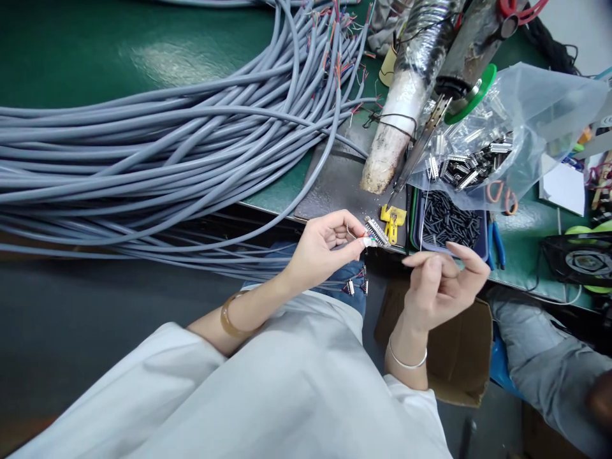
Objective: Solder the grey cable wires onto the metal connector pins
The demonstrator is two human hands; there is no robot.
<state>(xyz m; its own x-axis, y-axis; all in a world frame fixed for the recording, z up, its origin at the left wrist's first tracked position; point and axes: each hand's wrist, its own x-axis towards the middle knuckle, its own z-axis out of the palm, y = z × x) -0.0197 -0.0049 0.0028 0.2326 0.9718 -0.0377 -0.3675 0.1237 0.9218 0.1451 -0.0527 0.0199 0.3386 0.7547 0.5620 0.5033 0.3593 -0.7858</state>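
My left hand [329, 245] is closed on a metal D-sub connector [377, 232], pinched near the table edge with coloured wire ends at its back. My right hand [442, 280] is to the right of it, thumb and index finger closed on a thin solder wire [423, 217] that runs up toward a green spool [473, 95]; the other fingers are raised. Just beyond the connector, a yellow holder [393, 223] sits on the table edge. Above it a soldering iron [415, 156] points down, its tip near the holder.
Grey cables [191, 134] with stripped ends cover the left. A wrapped tube [394, 137] slants down beside the iron. Rightward are a plastic bag [526, 140] of connectors, a bin [484, 236] of black sleeves, blue-handled pliers [497, 245], a fan [583, 260] and another person's sleeve [540, 344]. A cardboard box [459, 363] stands below.
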